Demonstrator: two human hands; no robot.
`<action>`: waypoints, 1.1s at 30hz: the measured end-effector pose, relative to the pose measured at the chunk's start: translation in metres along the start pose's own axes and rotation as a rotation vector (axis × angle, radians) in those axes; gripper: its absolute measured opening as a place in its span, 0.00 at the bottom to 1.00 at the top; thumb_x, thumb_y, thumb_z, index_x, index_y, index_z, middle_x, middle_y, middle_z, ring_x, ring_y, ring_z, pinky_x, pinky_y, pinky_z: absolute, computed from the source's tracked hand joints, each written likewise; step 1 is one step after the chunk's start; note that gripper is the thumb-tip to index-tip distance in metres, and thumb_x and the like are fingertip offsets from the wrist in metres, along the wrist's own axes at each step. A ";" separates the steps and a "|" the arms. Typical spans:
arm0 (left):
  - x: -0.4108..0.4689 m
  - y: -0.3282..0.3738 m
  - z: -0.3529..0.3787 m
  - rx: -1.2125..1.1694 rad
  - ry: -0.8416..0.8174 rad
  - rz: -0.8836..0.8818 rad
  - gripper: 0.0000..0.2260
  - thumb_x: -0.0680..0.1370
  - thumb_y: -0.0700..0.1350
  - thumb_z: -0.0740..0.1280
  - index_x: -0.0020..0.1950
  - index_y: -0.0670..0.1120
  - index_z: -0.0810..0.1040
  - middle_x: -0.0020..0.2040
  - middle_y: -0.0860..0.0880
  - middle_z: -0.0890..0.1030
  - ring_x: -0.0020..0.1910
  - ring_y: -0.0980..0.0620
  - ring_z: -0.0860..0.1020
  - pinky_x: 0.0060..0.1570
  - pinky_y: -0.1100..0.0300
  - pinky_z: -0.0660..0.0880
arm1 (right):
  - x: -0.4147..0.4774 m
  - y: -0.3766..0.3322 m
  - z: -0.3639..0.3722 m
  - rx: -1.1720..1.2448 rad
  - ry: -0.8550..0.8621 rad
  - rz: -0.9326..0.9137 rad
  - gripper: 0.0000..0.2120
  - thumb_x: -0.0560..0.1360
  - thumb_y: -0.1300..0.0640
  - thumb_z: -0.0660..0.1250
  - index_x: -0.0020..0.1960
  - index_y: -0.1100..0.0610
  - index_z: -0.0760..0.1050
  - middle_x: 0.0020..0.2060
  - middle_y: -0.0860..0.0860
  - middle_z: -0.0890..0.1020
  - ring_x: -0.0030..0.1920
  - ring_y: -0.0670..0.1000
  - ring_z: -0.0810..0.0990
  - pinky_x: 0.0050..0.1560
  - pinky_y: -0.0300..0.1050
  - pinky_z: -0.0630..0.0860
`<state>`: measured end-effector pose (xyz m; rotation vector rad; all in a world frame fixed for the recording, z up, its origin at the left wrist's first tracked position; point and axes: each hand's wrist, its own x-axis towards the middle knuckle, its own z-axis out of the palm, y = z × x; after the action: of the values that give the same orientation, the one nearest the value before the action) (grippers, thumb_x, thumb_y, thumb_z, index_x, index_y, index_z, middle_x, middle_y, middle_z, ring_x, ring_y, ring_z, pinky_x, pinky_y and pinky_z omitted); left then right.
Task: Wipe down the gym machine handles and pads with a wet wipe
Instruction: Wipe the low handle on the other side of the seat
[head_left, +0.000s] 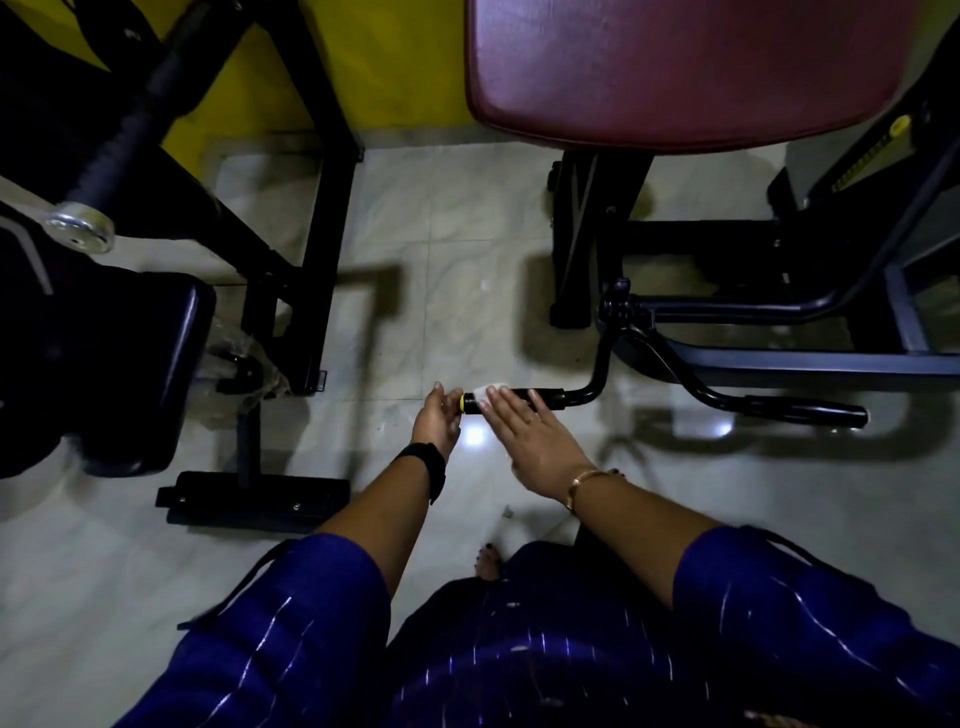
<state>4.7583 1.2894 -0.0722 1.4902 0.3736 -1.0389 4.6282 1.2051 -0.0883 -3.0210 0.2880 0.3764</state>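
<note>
Wet wipe (492, 388) is thin, limp and slick. It won't hold shape, so I judge it needs palm pressure rather than a pinch. It's draped over the near handle (548, 399), a rigid black grip fixed to the machine that should take a firm push. Right hand (530, 441) lies flat across it, fingers straight, pressing the wipe down and gripping nothing. Left hand (439, 423) is at the yellow end cap (462, 402) with fingers loosely extended — it looks like bracing, not a grasp. Both forearms reach forward and down. Second handle (805, 413) and red seat pad (675, 67) — no hand on them.
</note>
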 end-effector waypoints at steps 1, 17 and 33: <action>-0.001 0.002 0.001 -0.004 0.004 -0.018 0.24 0.85 0.50 0.50 0.74 0.35 0.64 0.75 0.40 0.66 0.76 0.46 0.62 0.72 0.60 0.56 | -0.006 0.006 0.003 -0.030 0.003 0.036 0.38 0.70 0.63 0.58 0.78 0.60 0.48 0.77 0.58 0.55 0.77 0.57 0.53 0.74 0.55 0.45; -0.006 -0.002 -0.016 1.129 -0.187 0.301 0.23 0.84 0.50 0.55 0.79 0.47 0.59 0.80 0.48 0.56 0.78 0.50 0.55 0.74 0.55 0.54 | -0.002 0.005 -0.003 0.063 -0.007 -0.007 0.42 0.70 0.62 0.63 0.79 0.59 0.46 0.78 0.57 0.50 0.78 0.56 0.48 0.76 0.55 0.42; -0.006 -0.006 -0.029 2.069 -0.101 0.617 0.37 0.81 0.55 0.57 0.79 0.44 0.36 0.80 0.46 0.37 0.79 0.46 0.38 0.75 0.46 0.41 | -0.004 0.002 -0.002 0.039 -0.060 0.079 0.45 0.69 0.58 0.65 0.79 0.57 0.44 0.78 0.55 0.50 0.78 0.54 0.49 0.75 0.56 0.43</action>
<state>4.7616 1.3191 -0.0745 2.8758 -1.6924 -0.7689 4.6247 1.2031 -0.0854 -2.9604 0.4062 0.4610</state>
